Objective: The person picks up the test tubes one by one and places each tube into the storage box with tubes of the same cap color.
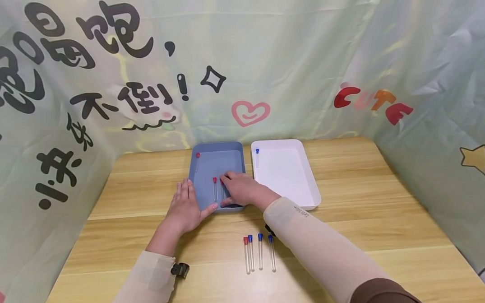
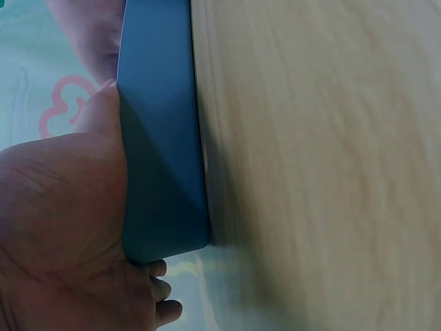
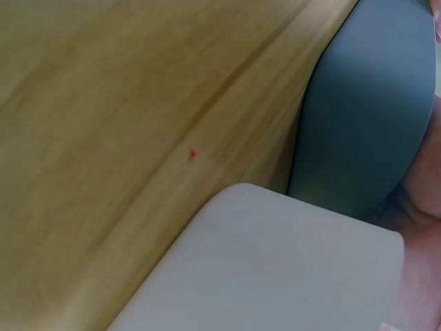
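A blue-grey tray (image 1: pixel 205 164) stands at the back of the table. My left hand (image 1: pixel 185 209) lies against its near left corner, fingers straight along the side and thumb on the near rim. Inside the near right part of the tray, my right hand (image 1: pixel 240 188) holds a red-capped test tube (image 1: pixel 222 183) between fingers and thumb, partly hidden by the hand. Just left of it is another red-capped test tube (image 1: pixel 215 189). A third red-capped tube (image 1: pixel 197 161) lies near the tray's far left corner.
Right of the blue-grey tray is a white tray (image 1: pixel 285 167), a blue-capped tube (image 1: pixel 257 157) at its far left, my right forearm across its near left corner. Nearer on the wooden table (image 1: pixel 344 237) lie a red-capped tube (image 1: pixel 247 255) and several blue-capped tubes (image 1: pixel 261 251).
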`<state>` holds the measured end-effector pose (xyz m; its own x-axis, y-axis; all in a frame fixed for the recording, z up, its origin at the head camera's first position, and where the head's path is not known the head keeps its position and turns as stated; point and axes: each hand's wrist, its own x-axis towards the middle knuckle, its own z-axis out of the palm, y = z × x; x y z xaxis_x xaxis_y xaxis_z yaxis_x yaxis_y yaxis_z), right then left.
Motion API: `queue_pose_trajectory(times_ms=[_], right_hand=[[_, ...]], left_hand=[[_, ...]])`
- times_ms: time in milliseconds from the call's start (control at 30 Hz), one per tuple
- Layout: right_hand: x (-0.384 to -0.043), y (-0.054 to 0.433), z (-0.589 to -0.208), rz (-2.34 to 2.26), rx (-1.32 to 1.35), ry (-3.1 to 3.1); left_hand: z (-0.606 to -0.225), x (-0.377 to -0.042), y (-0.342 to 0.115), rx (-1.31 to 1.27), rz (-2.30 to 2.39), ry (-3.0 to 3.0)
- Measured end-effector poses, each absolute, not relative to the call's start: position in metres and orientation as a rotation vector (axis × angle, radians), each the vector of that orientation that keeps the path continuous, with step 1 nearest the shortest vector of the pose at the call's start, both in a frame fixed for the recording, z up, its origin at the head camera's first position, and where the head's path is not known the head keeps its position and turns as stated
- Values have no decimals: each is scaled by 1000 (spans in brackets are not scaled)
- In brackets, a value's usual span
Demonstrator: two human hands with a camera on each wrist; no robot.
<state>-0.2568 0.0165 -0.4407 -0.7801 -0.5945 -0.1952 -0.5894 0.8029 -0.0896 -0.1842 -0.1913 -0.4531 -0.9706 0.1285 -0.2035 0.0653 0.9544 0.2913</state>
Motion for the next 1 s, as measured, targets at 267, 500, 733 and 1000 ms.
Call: queue_pose_trajectory(times_ms=[267, 500, 733, 1000], right_hand=[[-257, 18, -441, -37, -937, 2771], [-257, 19, -440, -63, -928, 2757], [-257, 18, -440, -49, -932, 2756], [-256, 18, -438, -54, -922, 2750]], left_hand=[[-451, -184, -190, 142, 408, 2884], [-447, -182, -188, 140, 383, 2887], [-450, -183, -189, 141, 389, 2891], [-451, -183, -190, 140, 395, 2888]])
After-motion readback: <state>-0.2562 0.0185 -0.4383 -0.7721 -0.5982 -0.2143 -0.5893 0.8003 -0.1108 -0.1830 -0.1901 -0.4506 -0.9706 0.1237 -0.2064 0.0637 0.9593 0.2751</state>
